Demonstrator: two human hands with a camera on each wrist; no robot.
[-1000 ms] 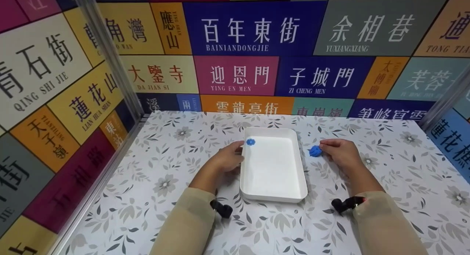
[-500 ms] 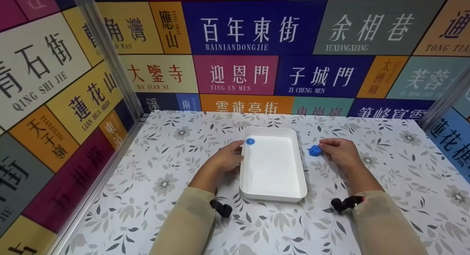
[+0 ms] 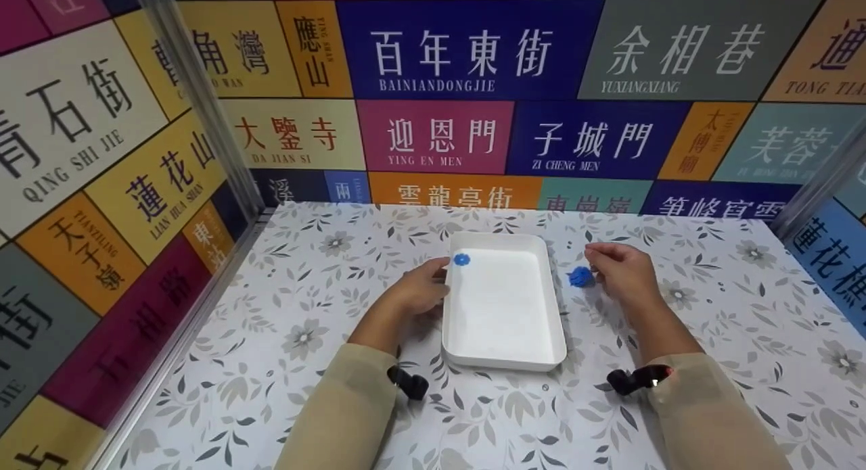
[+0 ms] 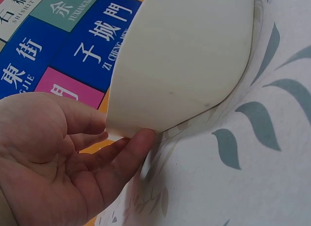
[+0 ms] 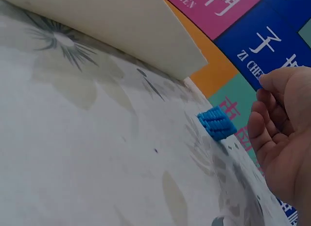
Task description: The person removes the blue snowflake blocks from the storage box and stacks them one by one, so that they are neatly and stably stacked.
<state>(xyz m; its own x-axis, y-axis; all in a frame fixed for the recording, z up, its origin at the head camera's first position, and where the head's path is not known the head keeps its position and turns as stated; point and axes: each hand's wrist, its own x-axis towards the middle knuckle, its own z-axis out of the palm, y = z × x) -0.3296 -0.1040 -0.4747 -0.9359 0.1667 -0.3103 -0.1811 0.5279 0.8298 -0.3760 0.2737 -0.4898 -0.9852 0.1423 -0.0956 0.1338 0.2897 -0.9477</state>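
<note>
A white rectangular tray (image 3: pixel 504 308) lies on the table, with a small blue flower-shaped piece (image 3: pixel 461 259) in its far left corner. My left hand (image 3: pixel 421 289) rests against the outside of its left wall; in the left wrist view the fingertips (image 4: pixel 145 138) touch the wall near the table. Right of the tray sits a small blue clump (image 3: pixel 580 276), ridged in the right wrist view. My right hand (image 3: pixel 622 270) is just above and right of it, not touching. Its fingers are curled, thumb and index tips close together; nothing shows between them.
The table (image 3: pixel 338 402) has a white cloth printed with grey leaves and flowers. Behind it stands a wall (image 3: pixel 467 51) of coloured panels with characters, and another panelled wall rises at the left. A small black camera is strapped to each wrist.
My right hand has lifted slightly away from the blue clump, its fingertips now apart from it. The clump, the tray and my left hand have stayed in place.
</note>
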